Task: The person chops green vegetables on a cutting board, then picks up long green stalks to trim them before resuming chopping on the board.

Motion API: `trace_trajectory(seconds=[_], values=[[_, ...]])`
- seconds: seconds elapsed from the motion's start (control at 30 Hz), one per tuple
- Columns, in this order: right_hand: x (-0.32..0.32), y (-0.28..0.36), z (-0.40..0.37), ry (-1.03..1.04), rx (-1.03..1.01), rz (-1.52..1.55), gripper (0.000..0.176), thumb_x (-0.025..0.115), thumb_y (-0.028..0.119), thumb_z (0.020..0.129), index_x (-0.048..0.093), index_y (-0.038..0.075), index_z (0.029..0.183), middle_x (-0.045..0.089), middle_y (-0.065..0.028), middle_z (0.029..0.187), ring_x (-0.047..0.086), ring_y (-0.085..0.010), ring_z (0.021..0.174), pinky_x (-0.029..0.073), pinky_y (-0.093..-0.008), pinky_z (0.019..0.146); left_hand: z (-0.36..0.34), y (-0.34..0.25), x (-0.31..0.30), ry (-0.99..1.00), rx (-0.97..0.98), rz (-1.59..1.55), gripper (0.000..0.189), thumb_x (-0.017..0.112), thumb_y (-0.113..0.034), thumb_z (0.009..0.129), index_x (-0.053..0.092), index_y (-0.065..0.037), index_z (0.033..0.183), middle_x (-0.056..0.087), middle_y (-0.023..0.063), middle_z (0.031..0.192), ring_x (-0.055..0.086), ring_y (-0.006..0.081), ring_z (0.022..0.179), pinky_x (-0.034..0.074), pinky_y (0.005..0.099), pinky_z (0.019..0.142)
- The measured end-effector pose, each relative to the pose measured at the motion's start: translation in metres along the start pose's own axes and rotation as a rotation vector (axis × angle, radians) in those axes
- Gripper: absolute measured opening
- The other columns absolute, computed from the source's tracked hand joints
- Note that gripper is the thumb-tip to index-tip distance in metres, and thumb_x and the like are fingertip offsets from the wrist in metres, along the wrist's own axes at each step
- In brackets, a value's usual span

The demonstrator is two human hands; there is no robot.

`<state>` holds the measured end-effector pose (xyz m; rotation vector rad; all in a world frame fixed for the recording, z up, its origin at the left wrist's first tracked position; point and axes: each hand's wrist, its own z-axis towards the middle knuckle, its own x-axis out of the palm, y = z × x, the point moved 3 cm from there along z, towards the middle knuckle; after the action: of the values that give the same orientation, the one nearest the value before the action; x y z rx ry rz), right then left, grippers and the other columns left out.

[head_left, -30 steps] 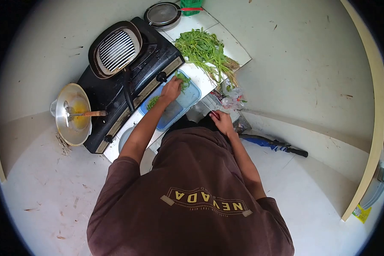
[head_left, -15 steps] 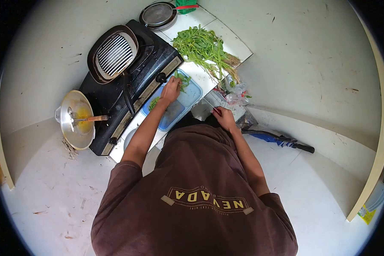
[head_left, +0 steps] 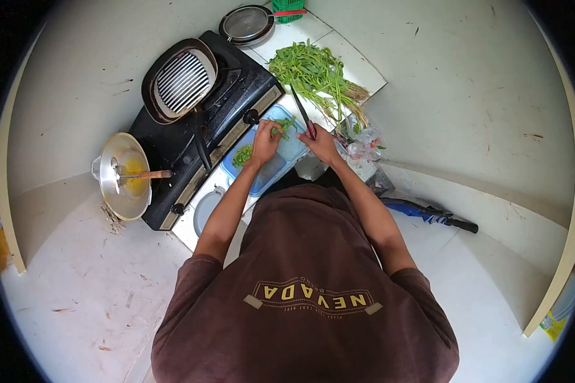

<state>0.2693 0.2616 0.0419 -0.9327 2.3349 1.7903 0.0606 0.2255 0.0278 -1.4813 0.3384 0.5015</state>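
My left hand (head_left: 266, 143) is closed on a small bunch of leafy greens (head_left: 287, 126) above a blue plastic tray (head_left: 295, 148). Wrapped round the handle of a knife (head_left: 302, 110) is my right hand (head_left: 322, 146), close to the tray's right side. The blade points up and away, toward the counter's back. A small heap of cut green pieces (head_left: 242, 155) lies at the tray's left end, beside my left wrist. Behind the tray, a large pile of leafy greens with roots (head_left: 313, 73) rests on the white tiled counter.
A black gas stove (head_left: 236, 96) carries a grill pan (head_left: 183, 82). To its left is a metal pan (head_left: 112, 189) with a wooden-handled utensil. A strainer (head_left: 246, 24) lies at the back. Plastic bags (head_left: 364, 150) and a blue umbrella (head_left: 421, 210) are at the right.
My right hand has come up and left with the knife, from beside my lap to the tray's edge. My left hand stays over the tray with the greens. The camera view has shifted slightly.
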Motion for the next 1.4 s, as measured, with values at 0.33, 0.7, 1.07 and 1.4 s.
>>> trace_trajectory(seconds=[0.33,0.7,1.07,1.4], values=[[0.036,0.010,0.037,-0.047,-0.106,0.098,0.030,0.079,0.015,0.086,0.062,-0.002,0.104,0.074,-0.0153,0.094,0.074,-0.0264,0.091,0.055,-0.0367,0.083,0.000,-0.004,-0.009,0.077,-0.106,-0.037,0.017,0.069,-0.001,0.089,0.062,0.001,0.104,0.068,0.0161,0.101,0.070,0.0243,0.077,0.055,0.0356,0.067],[0.040,0.009,0.041,-0.028,-0.095,0.245,0.020,0.074,0.005,0.088,0.056,0.000,0.094,0.072,-0.0099,0.092,0.069,-0.0160,0.082,0.056,-0.0318,0.076,0.001,0.019,-0.004,0.104,-0.218,-0.255,0.018,0.070,-0.012,0.095,0.069,-0.003,0.111,0.070,0.0056,0.089,0.061,0.0113,0.071,0.050,0.0285,0.065],[0.036,0.003,0.037,-0.038,-0.074,0.143,0.024,0.075,0.012,0.086,0.063,-0.001,0.102,0.075,-0.0132,0.092,0.073,-0.0234,0.088,0.056,-0.0350,0.082,0.000,0.018,-0.002,0.024,-0.231,-0.257,0.023,0.070,-0.010,0.093,0.067,-0.002,0.115,0.071,0.0109,0.094,0.069,0.0202,0.079,0.054,0.0341,0.071],[0.035,0.021,0.036,-0.042,-0.116,0.099,0.022,0.075,0.009,0.085,0.061,-0.001,0.098,0.075,-0.0148,0.093,0.074,-0.0252,0.089,0.055,-0.0364,0.082,0.008,0.002,-0.012,0.068,-0.151,-0.066,0.037,0.076,-0.004,0.085,0.063,-0.003,0.120,0.073,0.0117,0.091,0.072,0.0225,0.086,0.055,0.0361,0.076]])
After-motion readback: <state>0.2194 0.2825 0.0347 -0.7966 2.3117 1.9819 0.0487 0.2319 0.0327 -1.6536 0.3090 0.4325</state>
